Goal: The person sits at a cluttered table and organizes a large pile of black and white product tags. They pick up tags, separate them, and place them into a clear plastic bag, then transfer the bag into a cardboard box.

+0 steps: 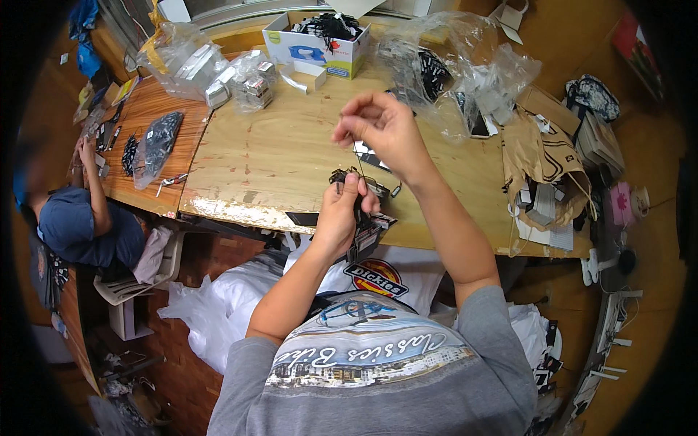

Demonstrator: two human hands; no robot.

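My left hand (338, 218) is closed around a bunch of black tags (369, 238) with dark cords, at the near edge of the table. Above it and a little to the right, my right hand (389, 134) pinches a thin black cord (359, 156), which runs taut down to the bunch. Dark loops (339, 175) stick up over my left fingers. Just behind the bunch, a black and white tag (372, 157) lies on the table, partly hidden by my right arm.
The wooden table (247, 160) bears a carton of black cords (320, 51), clear bags of small boxes (193, 65), a large plastic bag (465, 73) and a brown paper bag (545, 160). At the left sits another person (87, 221), hands over the table. White bags (225, 305) lie below.
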